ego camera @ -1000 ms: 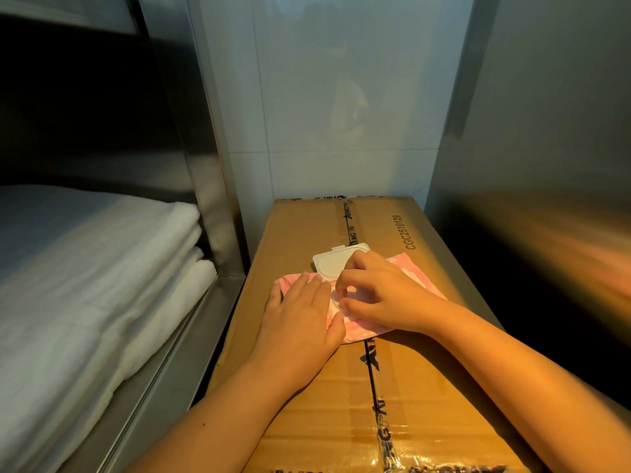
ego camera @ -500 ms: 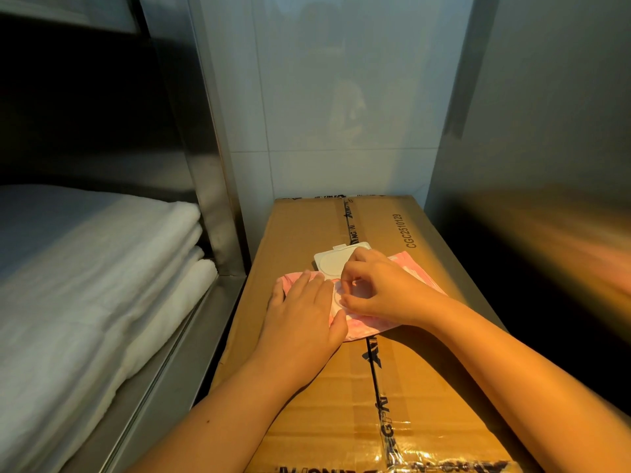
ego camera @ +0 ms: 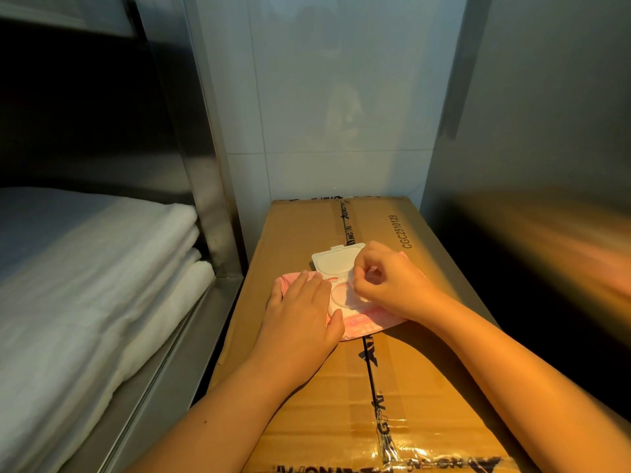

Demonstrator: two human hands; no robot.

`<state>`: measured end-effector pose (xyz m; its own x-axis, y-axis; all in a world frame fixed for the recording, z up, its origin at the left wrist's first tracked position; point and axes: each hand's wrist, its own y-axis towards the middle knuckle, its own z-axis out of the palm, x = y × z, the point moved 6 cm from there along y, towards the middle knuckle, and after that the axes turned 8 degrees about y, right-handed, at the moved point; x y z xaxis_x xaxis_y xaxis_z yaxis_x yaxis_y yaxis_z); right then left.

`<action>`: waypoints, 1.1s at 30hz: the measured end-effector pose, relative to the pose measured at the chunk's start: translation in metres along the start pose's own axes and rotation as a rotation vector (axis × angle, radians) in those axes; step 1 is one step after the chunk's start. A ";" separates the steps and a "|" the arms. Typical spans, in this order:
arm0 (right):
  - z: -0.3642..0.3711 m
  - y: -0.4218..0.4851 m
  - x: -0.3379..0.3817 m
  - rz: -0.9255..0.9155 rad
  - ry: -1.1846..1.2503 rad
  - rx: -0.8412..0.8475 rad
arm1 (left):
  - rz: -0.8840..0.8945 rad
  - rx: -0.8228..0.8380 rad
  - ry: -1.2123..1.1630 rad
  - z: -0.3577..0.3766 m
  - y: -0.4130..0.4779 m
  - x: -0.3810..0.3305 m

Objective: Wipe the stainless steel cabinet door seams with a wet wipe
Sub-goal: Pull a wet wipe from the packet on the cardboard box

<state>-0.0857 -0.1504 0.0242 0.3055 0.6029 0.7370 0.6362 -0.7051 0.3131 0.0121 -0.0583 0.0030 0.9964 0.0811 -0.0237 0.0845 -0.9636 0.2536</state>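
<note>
wipe pack (ego camera: 362,323) lies on cardboard box (ego camera: 426,387), lid (ego camera: 336,262) flipped open. left hand (ego camera: 300,312) flat, fingers straight, pressing pack's left half. right hand (ego camera: 392,285) over the opening, fingertips pinching wet wipe (ego camera: 354,297).

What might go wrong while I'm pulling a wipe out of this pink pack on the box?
The right hand pinches the wipe at the opening of the pack; a sharp tug may drag out several or tear it. Only the flat left hand holds the pack down on the cardboard box, so it may slide or lift if that pressure eases. The lid stands open; left so, the wipes may dry.
</note>
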 end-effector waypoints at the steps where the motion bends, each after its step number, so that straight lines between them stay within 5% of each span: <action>1: -0.005 -0.001 -0.002 0.014 0.031 -0.014 | 0.009 0.002 -0.007 -0.001 0.000 -0.001; 16: -0.034 -0.014 -0.019 0.102 0.252 -0.142 | 0.119 0.036 -0.262 -0.008 0.014 -0.009; 33: -0.032 -0.014 -0.024 0.056 0.320 -0.154 | 0.117 0.099 -0.202 -0.006 0.050 -0.024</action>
<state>-0.1246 -0.1664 0.0214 0.0840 0.4316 0.8981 0.5032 -0.7963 0.3356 -0.0078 -0.1070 0.0219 0.9779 -0.0754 -0.1949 -0.0420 -0.9846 0.1699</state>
